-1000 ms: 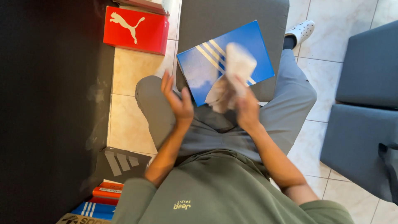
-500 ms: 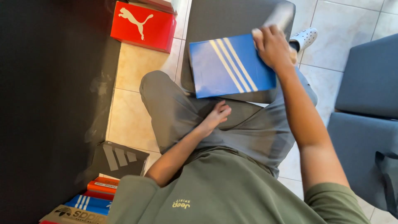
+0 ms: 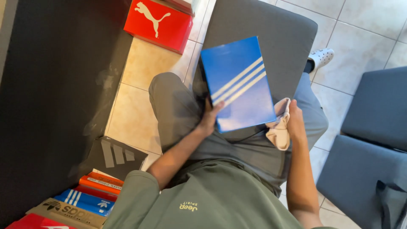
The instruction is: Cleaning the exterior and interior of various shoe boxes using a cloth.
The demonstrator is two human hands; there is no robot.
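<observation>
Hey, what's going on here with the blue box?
A seated person holds a blue shoebox on their lap. The left hand grips its near left edge; the right hand holds a beige cloth against its right side. A red box lies on the floor, and more boxes are stacked lower left.

The rectangular blue cardboard shoebox with three white stripes (image 3: 237, 85) has a smooth, faintly glossy lid that catches light near its lower edge, and the crumpled beige cloth (image 3: 280, 127) touching its right edge looks soft and matt. Behind the box, the grey upholstered seat (image 3: 263, 29) shows a fine woven, dull fabric, while the cream floor tiles (image 3: 140, 85) to the box's left shine smooth and glazed. Further left, the black cabinet panel (image 3: 55, 85) is glossy and smudged.
</observation>
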